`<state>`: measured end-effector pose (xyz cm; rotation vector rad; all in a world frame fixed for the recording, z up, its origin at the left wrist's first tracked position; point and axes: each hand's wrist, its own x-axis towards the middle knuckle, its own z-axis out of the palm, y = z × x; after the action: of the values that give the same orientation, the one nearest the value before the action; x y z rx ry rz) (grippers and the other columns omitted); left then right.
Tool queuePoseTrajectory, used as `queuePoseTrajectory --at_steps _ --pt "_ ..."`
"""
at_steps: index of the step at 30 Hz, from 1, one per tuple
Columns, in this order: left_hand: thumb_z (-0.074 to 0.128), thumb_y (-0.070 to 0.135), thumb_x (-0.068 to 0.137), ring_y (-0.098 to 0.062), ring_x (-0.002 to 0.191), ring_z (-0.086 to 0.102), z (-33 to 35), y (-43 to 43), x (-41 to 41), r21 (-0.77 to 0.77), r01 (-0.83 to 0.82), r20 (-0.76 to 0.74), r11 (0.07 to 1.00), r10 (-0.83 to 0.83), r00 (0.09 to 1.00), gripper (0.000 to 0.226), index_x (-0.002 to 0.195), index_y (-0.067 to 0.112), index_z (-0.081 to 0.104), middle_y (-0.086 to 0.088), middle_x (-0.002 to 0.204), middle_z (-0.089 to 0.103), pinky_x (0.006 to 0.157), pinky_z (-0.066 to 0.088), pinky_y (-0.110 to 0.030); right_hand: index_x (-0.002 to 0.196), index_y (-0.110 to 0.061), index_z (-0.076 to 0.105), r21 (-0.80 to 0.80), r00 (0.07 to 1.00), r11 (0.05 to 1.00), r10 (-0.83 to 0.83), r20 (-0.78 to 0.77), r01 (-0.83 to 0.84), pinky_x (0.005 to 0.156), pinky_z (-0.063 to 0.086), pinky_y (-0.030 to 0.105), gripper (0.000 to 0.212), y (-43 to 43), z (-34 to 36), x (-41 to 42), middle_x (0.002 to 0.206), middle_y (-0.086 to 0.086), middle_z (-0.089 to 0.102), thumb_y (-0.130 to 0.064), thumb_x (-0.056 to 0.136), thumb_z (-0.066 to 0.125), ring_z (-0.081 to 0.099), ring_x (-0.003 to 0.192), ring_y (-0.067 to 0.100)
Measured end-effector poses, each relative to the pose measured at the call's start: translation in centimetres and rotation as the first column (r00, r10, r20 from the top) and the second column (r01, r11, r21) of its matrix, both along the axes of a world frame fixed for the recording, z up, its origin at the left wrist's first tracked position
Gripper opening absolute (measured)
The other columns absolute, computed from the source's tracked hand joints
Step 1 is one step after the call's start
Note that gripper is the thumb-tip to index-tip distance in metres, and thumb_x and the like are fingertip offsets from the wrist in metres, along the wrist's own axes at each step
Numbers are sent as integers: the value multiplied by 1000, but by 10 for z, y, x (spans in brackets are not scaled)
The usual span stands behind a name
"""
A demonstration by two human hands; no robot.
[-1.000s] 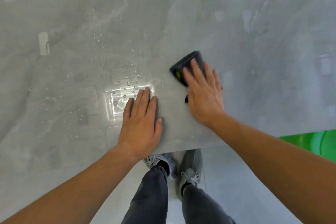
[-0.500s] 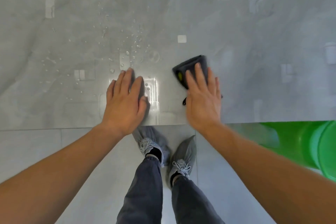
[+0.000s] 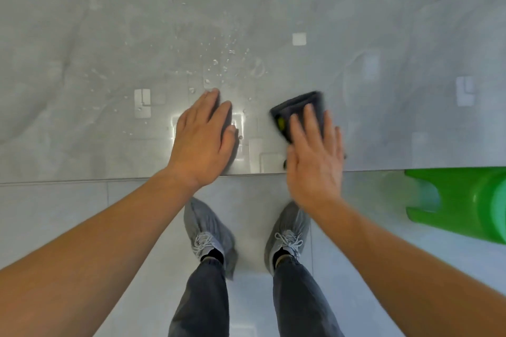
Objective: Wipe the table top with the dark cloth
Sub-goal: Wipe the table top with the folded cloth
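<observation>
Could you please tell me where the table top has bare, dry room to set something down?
The table top is bare right of the cloth and along the far left. Water drops lie beyond the left hand. The near edge is crowded by it and the right hand.

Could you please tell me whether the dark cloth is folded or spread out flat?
Folded: the dark cloth shows stacked layers under the right hand.

Pale grey floor tiles are lying beneath the table edge, and a green plastic stool is standing at right.
</observation>
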<state>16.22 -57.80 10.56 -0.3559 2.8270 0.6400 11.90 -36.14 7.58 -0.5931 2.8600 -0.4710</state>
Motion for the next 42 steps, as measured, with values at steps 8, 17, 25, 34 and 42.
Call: queuePoseTrajectory --at_steps 8,17,25,34,42 --pt "30 39 100 -34 150 17 0 -55 7 -76 -54 -11 996 53 999 55 147 11 37 -16 161 21 121 17 -51 155 -24 31 4 975 976 219 -41 -219 123 12 52 56 -43 -6 -7 165 -1 23 -37 102 40 16 152 32" --pt "26 43 99 -32 151 13 7 -89 9 -102 28 53 994 -23 998 60 149 9 33 -17 162 20 122 6 -46 154 -29 32 68 919 918 393 -12 -392 123 10 53 55 -80 -2 24 165 -1 21 -31 100 41 16 151 35" --pt "25 43 102 -28 152 10 10 -101 13 -113 78 87 991 -69 994 55 148 14 35 -14 163 18 123 0 -46 156 -30 28 17 987 987 -162 17 162 124 2 46 52 -119 1 -71 167 -3 13 -31 104 36 7 153 30" --pt "31 42 101 -28 153 1 8 -108 -2 -32 95 34 995 -94 995 55 149 15 32 -14 165 8 123 -5 -40 154 -26 33 77 983 980 180 28 -181 124 3 47 52 -107 5 -67 166 -2 18 -29 102 35 10 153 30" --pt "32 42 102 -28 153 -6 -2 -123 -16 -15 94 52 995 -93 994 57 153 17 25 -14 167 -1 122 -4 -40 155 -27 33 39 1000 999 14 6 -15 124 4 49 53 -148 3 -64 167 -2 16 -29 102 37 7 153 31"
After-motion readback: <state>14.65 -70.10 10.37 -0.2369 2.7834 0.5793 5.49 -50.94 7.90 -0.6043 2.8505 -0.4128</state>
